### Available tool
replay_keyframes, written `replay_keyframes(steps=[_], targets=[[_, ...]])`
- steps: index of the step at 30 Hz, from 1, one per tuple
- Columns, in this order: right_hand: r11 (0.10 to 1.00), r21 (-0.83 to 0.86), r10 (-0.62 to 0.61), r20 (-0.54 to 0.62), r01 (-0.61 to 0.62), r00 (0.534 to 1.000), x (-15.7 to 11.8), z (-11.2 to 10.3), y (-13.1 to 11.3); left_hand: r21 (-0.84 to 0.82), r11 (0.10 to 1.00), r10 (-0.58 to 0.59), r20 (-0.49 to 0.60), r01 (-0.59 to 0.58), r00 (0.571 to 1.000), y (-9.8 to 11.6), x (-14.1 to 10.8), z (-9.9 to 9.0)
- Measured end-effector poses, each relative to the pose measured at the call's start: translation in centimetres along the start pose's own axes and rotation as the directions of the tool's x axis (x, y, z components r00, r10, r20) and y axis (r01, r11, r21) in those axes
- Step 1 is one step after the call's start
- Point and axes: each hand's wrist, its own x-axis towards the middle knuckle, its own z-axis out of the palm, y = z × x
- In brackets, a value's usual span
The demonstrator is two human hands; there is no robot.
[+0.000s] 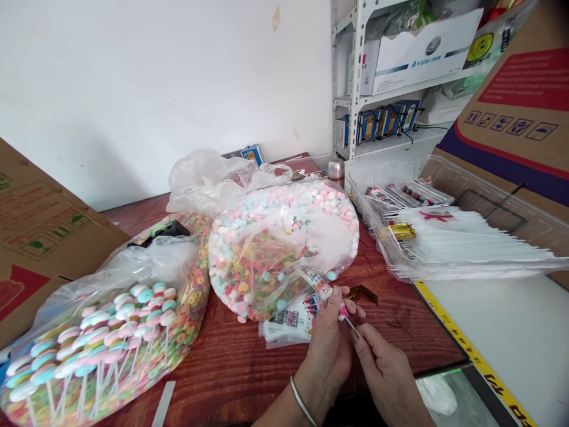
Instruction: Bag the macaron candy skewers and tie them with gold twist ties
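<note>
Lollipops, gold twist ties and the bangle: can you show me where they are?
Lollipops (127,308), head view, on the candy discs inside the bag.
Gold twist ties (402,231), head view, on the bundle's middle.
Bangle (301,401), head view, on the band at the wrist.

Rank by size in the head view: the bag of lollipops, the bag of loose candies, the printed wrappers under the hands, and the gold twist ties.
1–2. Lollipop bag and loose-candy bag: they look alike, and nearness to the camera makes ranking them unsure.
3. Printed wrappers
4. Gold twist ties
</note>
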Motion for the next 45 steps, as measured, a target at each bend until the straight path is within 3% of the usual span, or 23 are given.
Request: replay_keyframes(steps=[3,6,11,19,22,27,32,34,39,45], targets=[[0.999,0.025,0.019,0.028,-0.020,0.999,0.0,-0.6,-0.4,-0.006,1.000,0.005,-0.019,-0.005,1.000,1.5,0.7,-0.2],[0.990,0.128,0.034,0.131,-0.051,0.991,-0.2,-1.1,-0.9,-0.016,0.999,0.028,-0.064,-0.029,0.998,3.6,1.5,-0.5],[0.886,0.377,0.126,0.362,-0.268,0.924,-0.5,-1.4,-1.5,-0.050,0.999,0.014,-0.174,-0.023,0.985,4.4,2.2,-0.7],[0.831,0.440,0.153,0.407,-0.340,0.900,-1.0,-1.7,-1.7,-0.130,0.990,0.016,-0.230,-0.047,0.973,4.9,3.0,-0.5],[0.843,0.440,0.133,0.389,-0.310,0.912,-0.6,-1.4,-1.7,-0.139,0.990,-0.004,-0.213,-0.026,0.977,4.6,2.6,-0.1],[0.888,0.395,0.142,0.253,-0.236,0.957,0.3,-0.5,-1.9,-0.079,0.995,-0.075,-0.163,0.063,0.984,2.3,1.2,0.5],[0.976,0.193,0.078,0.105,-0.097,0.991,0.2,-0.6,-1.9,0.012,1.000,-0.002,-0.175,0.004,0.985,1.9,1.0,0.3],[0.984,0.165,0.049,0.077,-0.062,0.996,0.2,-0.6,-1.8,0.050,0.999,0.023,-0.125,-0.017,0.992,1.6,0.8,0.2],[0.931,0.345,0.145,-0.044,-0.121,0.988,0.9,0.2,-1.1,0.129,0.992,0.000,-0.010,0.001,1.000,-0.7,-0.6,0.2],[0.825,0.531,0.204,0.038,-0.193,0.978,1.3,0.7,-1.0,0.354,0.934,0.086,-0.068,-0.056,0.994,-2.2,-1.3,-0.8]])
